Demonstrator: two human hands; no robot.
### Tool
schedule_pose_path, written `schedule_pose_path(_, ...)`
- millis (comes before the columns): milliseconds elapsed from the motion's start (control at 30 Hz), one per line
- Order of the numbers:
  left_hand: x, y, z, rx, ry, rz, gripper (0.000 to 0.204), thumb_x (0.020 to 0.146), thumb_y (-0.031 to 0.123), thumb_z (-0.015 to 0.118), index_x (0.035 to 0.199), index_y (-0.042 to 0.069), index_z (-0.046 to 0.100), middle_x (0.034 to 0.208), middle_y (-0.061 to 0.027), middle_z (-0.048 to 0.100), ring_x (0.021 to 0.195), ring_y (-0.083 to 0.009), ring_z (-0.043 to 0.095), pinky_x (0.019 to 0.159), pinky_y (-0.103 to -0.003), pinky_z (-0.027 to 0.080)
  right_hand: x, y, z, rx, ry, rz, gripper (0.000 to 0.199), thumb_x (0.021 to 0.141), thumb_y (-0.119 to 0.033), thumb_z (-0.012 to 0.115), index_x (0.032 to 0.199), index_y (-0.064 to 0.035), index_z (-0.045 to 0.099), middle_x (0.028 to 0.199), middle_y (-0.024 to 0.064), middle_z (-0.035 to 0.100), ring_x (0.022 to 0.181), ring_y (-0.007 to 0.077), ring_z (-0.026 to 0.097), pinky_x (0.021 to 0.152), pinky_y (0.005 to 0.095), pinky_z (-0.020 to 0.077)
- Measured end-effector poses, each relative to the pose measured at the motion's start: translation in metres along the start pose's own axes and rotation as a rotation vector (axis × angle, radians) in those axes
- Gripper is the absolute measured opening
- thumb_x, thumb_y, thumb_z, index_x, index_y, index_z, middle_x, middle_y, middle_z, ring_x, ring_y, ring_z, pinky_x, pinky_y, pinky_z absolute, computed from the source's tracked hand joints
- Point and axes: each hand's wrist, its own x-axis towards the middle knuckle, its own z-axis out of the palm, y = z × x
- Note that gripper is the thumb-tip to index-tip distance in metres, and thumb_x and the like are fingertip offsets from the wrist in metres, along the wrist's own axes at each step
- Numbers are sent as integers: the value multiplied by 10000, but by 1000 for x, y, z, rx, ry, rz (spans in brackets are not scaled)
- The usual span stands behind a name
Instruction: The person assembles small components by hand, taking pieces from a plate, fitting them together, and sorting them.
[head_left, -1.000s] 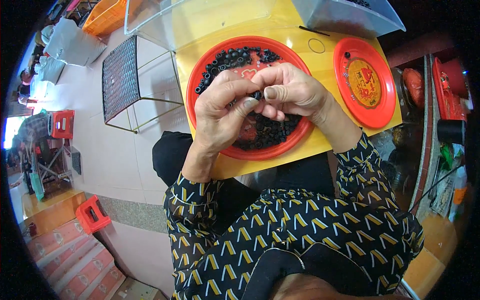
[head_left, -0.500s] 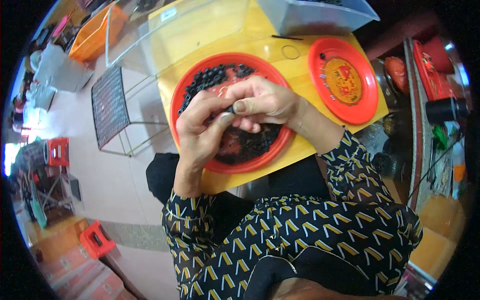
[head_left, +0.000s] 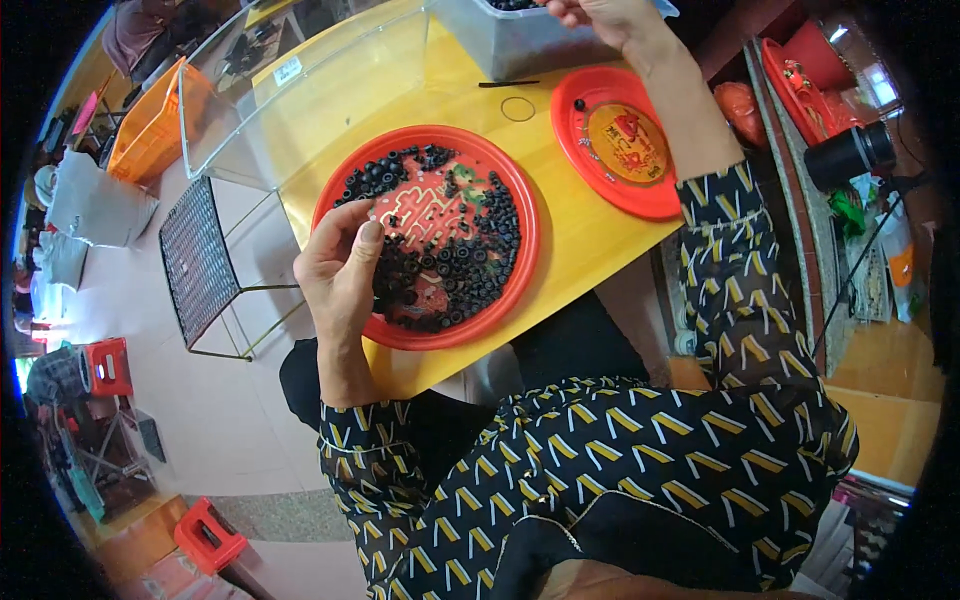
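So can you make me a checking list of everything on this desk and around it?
Surface: yellow table, mostly bare wood.
Job's things: big red plate of small black rings; grey bin at the far edge.
Clutter: small red plate, thin ring, dark stick.
Hands: left hand at the big plate's rim, fingers curled; right hand reaching over the bin.
Cables: nothing seen.
Surroundings: wire rack, orange basket, red stools.

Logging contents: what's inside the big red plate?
Big red plate holds many small black rings over a printed centre; left hand covers its left edge, hiding whatever lies beneath.
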Motion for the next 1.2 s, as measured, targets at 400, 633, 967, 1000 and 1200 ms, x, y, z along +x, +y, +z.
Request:
schedule_pose_path(400,2,-5,-6,63,49,-14,219,798,113,627,948,-41,588,807,-19,592,720,-67,518,656,-191,423,-98,93,-30,-1008,-240,-163,247,732,-143,606,938,-10,579,729,147,587,672,251,576,619,333,453)
schedule_pose_path(633,3,-9,-20,156,129,-25,198,792,92,617,937,-42,599,767,-21,597,686,-64,520,639,-189,422,-99,120,-12,-1019,-240,-310,214,739,-108,567,933,-20,586,817,171,576,777,312,563,700,384,444)
schedule_pose_path(967,5,-1,-39,579,59,175,135,735,77,632,844,-1,618,701,-96,604,606,-139,566,574,-248,445,-103,130,-9,-1084,-115,-359,115,720,-16,511,820,-28,567,776,210,553,767,380,538,668,452,437)
schedule_pose_path(1000,5,-1,-36,604,-20,174,140,702,66,629,828,6,618,738,-128,584,680,-239,576,633,-306,456,-102,131,-10,-1078,-121,-361,117,705,1,494,800,-24,557,769,211,551,762,378,538,664,458,433)
schedule_pose_path(1200,4,5,-34,946,-274,313,192,626,50,595,815,25,619,815,-147,570,832,-324,527,761,-388,426,-95,129,1,-1049,-167,-337,131,684,-3,497,804,-17,549,761,209,547,766,374,536,674,447,426)
